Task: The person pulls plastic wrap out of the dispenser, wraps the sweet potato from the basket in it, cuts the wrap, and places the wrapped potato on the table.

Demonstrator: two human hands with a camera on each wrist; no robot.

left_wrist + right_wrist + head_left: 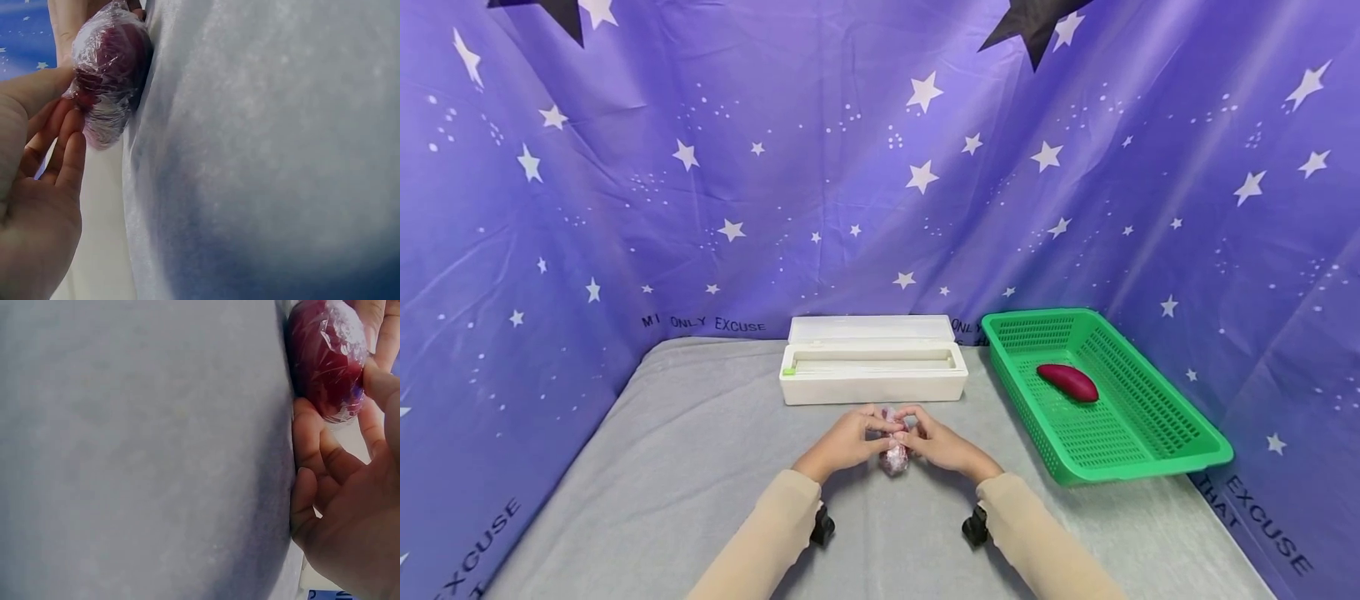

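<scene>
A dark red sweet potato wrapped in wrinkled cling film lies on the grey cloth in front of me, between both hands. My left hand pinches the film at its left side, thumb and fingertips meeting there. From the other side my right hand holds it with thumb and fingers. In the left wrist view the clear film is bunched over the sweet potato. Seen from the right wrist, the red skin shows through the film, with the right fingers at its near end.
Just beyond the hands stands a white cling film box with its lid raised. A green basket at the right holds an unwrapped dark red sweet potato. Purple starry curtain surrounds the grey table.
</scene>
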